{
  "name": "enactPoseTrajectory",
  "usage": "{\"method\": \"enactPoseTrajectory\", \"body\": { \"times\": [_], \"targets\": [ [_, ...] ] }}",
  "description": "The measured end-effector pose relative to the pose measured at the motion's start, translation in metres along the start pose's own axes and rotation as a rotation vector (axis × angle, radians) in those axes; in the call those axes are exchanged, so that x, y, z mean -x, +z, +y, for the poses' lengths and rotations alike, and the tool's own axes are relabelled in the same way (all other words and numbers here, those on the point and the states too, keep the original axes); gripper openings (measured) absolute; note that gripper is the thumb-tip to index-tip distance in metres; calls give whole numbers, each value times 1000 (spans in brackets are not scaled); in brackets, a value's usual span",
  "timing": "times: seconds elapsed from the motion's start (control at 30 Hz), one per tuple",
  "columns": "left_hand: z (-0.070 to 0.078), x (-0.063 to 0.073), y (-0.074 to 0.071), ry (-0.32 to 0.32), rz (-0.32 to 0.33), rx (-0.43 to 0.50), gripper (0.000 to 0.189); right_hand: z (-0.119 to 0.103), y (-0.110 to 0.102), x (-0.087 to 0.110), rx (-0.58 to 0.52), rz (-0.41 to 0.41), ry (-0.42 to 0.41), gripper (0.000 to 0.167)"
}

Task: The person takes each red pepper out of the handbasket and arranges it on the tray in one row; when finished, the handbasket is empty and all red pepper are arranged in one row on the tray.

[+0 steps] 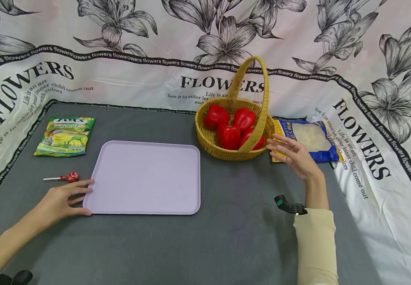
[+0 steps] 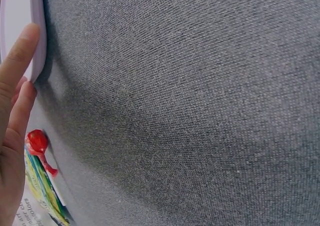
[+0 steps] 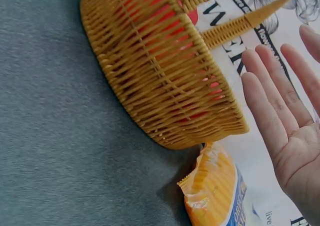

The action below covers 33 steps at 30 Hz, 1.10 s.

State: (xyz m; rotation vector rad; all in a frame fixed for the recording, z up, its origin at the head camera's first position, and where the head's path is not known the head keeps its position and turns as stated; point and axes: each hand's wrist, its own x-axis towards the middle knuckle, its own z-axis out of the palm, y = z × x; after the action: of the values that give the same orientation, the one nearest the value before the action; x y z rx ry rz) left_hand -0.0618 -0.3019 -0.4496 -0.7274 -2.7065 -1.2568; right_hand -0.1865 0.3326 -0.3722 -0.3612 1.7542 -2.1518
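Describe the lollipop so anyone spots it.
On the grey table, find the lilac tray by the left hand. In the head view, the lollipop lies left of it, below the green packet. Unlike both neighbours, it is a small red ball on a thin white stick.

Green packet (image 1: 65, 137) lying behind red lollipop (image 1: 71, 177); yellow-blue bag (image 1: 312, 137) right; flower-printed cloth (image 1: 130, 85) beyond.

The tray (image 1: 145, 178) is plain lilac, the desk (image 1: 155, 247) grey, the basket (image 1: 219, 152) woven yellow, the peppers (image 1: 228, 135) red; the lollipop (image 1: 71, 177) is red and white, the packet (image 1: 65, 137) green and yellow, the bag (image 1: 307, 136) blue and yellow, the sheet (image 1: 127, 81) white with black-line flowers (image 1: 228, 37) and lettering (image 1: 204, 82).
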Motion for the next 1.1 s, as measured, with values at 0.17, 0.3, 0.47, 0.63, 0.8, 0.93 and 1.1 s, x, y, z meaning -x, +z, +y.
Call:
{"method": "enactPoseTrajectory", "body": {
  "times": [0.17, 0.3, 0.47, 0.63, 0.8, 0.93, 1.1],
  "targets": [
    [1, 1, -1, -29, -4, 13, 61, -5, -8, -17, -34, 14, 35, 41],
    [2, 1, 0, -44, -11, 12, 61, -8, -15, -30, -85, 19, 75, 47],
    [4, 1, 1, -46, -13, 40, 60, -12, -24, -41, -50, 46, 129, 55],
    [3, 1, 1, -57, -11, 30, 60, -15, -30, -46, 1, 23, 158, 54],
    [2, 2, 1, -52, -11, 51, 61, -15, -33, -50, 85, -2, 164, 48],
    [2, 2, 1, -43, -6, 47, 61, -15, -30, -56, 229, 57, 206, 46],
    [3, 2, 0, -37, -8, 28, 61, -16, -23, -66, 323, 117, 266, 50]
  ]
}}
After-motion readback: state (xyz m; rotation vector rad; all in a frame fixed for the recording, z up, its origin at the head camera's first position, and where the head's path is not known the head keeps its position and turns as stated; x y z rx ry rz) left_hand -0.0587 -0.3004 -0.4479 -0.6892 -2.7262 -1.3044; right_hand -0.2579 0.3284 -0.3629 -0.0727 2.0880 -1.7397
